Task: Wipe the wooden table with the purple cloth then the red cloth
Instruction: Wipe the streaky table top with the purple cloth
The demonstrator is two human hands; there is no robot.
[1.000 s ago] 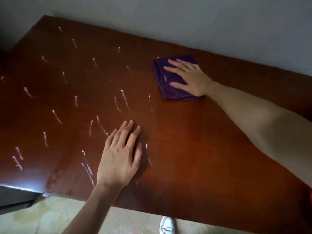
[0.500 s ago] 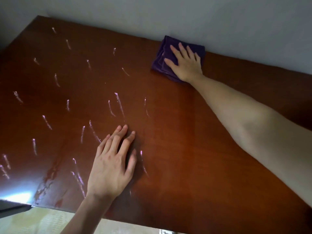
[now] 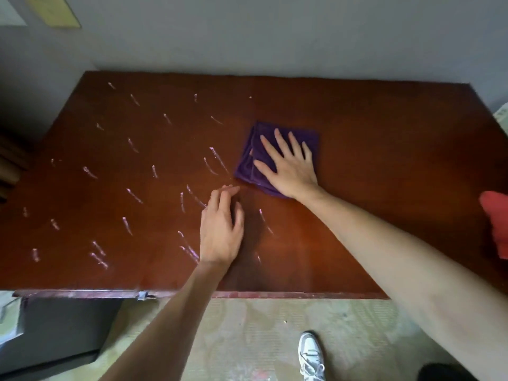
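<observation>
The wooden table (image 3: 371, 166) is dark red-brown and fills the middle of the view. Several white smears (image 3: 214, 158) streak its left half. A folded purple cloth (image 3: 248, 166) lies near the table's centre. My right hand (image 3: 288, 166) presses flat on it with fingers spread. My left hand (image 3: 221, 229) rests palm-down on the bare wood just in front of the cloth, holding nothing. A red cloth (image 3: 496, 221) lies at the table's right edge, partly cut off by the frame.
A grey wall (image 3: 275, 37) runs behind the table's far edge. A dark cabinet (image 3: 55, 334) stands under the table's left front. A white shoe (image 3: 310, 353) is on the pale patterned floor in front.
My right hand has pulled the purple cloth back from the far edge by the wall toward the table's centre. The view has pulled back, showing the red cloth and floor.
</observation>
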